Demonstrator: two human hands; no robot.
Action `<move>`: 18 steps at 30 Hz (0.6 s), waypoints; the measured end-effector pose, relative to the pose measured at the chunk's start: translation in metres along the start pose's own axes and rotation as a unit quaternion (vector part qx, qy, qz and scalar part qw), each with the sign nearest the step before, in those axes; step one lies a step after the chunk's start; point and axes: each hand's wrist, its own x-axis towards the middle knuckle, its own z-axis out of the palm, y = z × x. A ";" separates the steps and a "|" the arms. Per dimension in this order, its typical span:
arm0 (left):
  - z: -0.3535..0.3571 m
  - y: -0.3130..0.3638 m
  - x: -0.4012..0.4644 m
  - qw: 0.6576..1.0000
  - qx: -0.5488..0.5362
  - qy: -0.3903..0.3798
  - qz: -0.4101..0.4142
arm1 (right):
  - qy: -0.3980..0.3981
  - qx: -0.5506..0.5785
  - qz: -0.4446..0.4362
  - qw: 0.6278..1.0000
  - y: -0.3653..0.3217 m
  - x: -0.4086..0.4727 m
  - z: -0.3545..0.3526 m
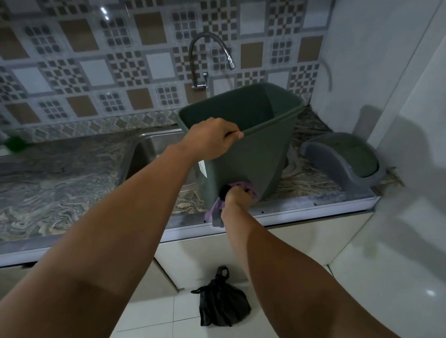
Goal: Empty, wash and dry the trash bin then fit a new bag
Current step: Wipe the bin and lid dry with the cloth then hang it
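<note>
Countertop (61, 189) bin (257, 151): left hand (212, 139) grips rim, right hand (238, 195) presses cloth (216, 208).

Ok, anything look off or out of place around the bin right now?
Only the green bin is askew: tipped on the counter, held by the left hand while the right hand wipes with a purple cloth. No spills.

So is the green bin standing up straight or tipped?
Tipped. The bin leans on the counter, held by the left hand.

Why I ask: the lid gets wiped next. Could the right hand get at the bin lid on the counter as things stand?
Probably yes. The bin lid lies in the open right of the bin, nothing in between, but the right hand holds a cloth.
</note>
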 end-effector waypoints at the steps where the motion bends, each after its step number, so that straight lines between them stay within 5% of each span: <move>1: -0.001 0.000 0.001 1.000 -0.001 -0.004 -0.002 | 0.006 -0.009 -0.023 1.000 -0.005 -0.008 0.002; 4: -0.005 0.001 0.003 1.000 -0.010 -0.014 -0.007 | 0.010 -0.023 -0.131 0.991 -0.019 -0.039 0.008; 9: -0.015 -0.007 0.005 0.999 -0.032 -0.013 -0.019 | -0.101 -0.022 -0.348 0.932 -0.053 -0.087 0.017; 15: -0.016 -0.012 0.007 0.999 -0.047 0.001 -0.005 | -0.094 -0.082 -0.408 0.904 -0.042 -0.073 0.019; 18: -0.016 -0.016 0.010 0.998 -0.063 -0.002 0.011 | -0.037 -0.090 -0.366 0.926 -0.032 -0.041 0.019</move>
